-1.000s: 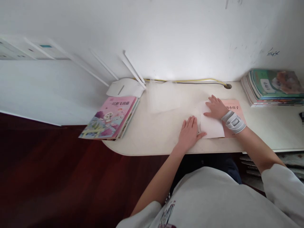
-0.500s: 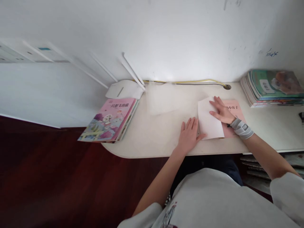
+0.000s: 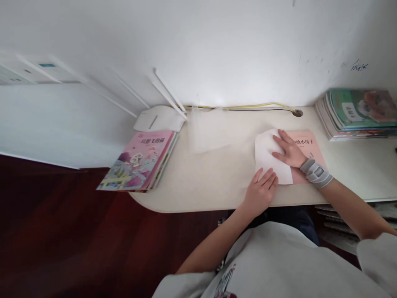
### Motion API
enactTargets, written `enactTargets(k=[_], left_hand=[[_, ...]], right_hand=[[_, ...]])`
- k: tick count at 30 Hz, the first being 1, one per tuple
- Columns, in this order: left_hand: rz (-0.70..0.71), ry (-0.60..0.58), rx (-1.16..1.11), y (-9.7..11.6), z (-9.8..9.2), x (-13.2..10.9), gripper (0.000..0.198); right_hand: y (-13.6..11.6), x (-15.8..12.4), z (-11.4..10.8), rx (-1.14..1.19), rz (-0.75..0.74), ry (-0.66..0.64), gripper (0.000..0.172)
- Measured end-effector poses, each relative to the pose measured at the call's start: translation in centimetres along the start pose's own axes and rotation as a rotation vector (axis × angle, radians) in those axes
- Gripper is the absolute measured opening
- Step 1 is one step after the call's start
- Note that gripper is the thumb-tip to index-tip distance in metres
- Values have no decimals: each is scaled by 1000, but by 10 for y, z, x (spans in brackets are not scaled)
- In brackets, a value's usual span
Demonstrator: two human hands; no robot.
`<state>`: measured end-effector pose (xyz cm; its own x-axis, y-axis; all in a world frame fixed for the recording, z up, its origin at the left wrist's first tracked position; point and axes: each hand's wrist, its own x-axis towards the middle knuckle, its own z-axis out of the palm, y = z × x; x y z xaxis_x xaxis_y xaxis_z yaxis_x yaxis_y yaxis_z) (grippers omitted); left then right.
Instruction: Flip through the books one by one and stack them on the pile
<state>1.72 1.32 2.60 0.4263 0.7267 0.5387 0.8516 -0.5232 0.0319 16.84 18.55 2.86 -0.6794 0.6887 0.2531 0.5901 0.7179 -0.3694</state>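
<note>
A white sheet of paper (image 3: 268, 156) lies on the cream desk (image 3: 204, 178), partly over a pink book (image 3: 307, 151). My right hand (image 3: 289, 150), with a grey wrist band, lies flat on the sheet's right side, fingers stretched out. My left hand (image 3: 260, 191) rests at the sheet's lower left corner, fingers together and extended, touching its near edge. Neither hand holds anything.
A stack of picture books (image 3: 138, 160) overhangs the desk's left end. A white router (image 3: 158, 118) with antennas stands behind it. Another book stack (image 3: 356, 114) sits at the far right. A translucent sheet (image 3: 211, 128) lies mid-desk. Cables (image 3: 248, 107) run along the wall.
My left hand slid right and nearer, onto the sheet's lower corner. My right hand shifted slightly on the paper, which now lies flatter and a little further left.
</note>
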Motion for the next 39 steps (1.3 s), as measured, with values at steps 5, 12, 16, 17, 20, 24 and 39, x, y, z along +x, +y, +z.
enactTargets(k=[5, 12, 16, 17, 20, 24, 39], left_hand=[[1, 49, 44, 3, -2, 1, 25], [-8, 109, 44, 9, -8, 5, 22], [-12, 138, -2, 13, -7, 4, 18], [-22, 134, -10, 13, -5, 4, 18], [-70, 121, -5, 13, -1, 5, 20], [-42, 75, 37, 14, 4, 8, 25], [-13, 90, 72, 9, -1, 3, 20]], right_hand=[[-3, 0, -2, -19, -13, -28, 63], [2, -2, -5, 57, -66, -2, 56], [5, -2, -3, 97, -93, 25, 50], [4, -2, -2, 94, -99, 27, 50], [0, -1, 0, 54, -122, 3, 51], [-3, -1, 0, 47, -114, -8, 57], [-9, 1, 0, -149, -56, -148, 85]])
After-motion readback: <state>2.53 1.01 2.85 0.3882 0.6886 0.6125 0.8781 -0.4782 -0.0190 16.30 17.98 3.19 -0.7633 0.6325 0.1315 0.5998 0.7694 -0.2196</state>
